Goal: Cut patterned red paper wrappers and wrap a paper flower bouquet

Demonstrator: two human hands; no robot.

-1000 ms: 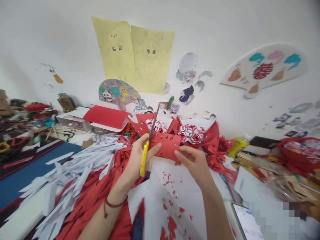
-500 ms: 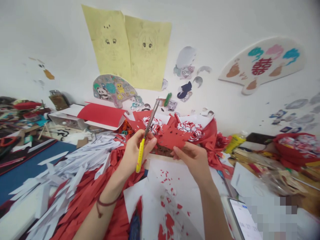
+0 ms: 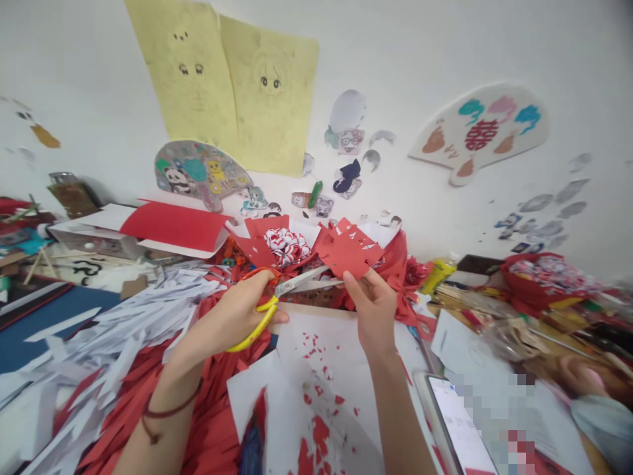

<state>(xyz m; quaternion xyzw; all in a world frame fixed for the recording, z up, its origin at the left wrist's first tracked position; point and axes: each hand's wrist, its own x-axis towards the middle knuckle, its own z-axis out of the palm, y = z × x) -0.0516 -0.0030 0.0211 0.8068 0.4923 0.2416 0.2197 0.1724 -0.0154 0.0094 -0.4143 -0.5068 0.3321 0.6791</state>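
1. Red wrappings (image 3: pixel 256 251) hold red-and-white flowers (image 3: pixel 287 246).
2. The left hand's (image 3: pixel 244 305) fingers grip yellow-handled scissors (image 3: pixel 283 288); the right hand (image 3: pixel 372 309) pinches red paper (image 3: pixel 347 251) in front of the wrappings.
3. The blades (image 3: pixel 307 280), upright earlier, now spread toward the paper.

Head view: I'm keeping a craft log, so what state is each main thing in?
Scissors: open, in the left hand
Red paper: perforated, in the right hand
Phone: screen lit
Red scraps: scattered on white paper
White strips: loosely heaped
Red strips: loosely heaped

White wall (image 3: pixel 420 39), yellow drawings (image 3: pixel 274 109), fan-shaped cutouts (image 3: pixel 479 135)
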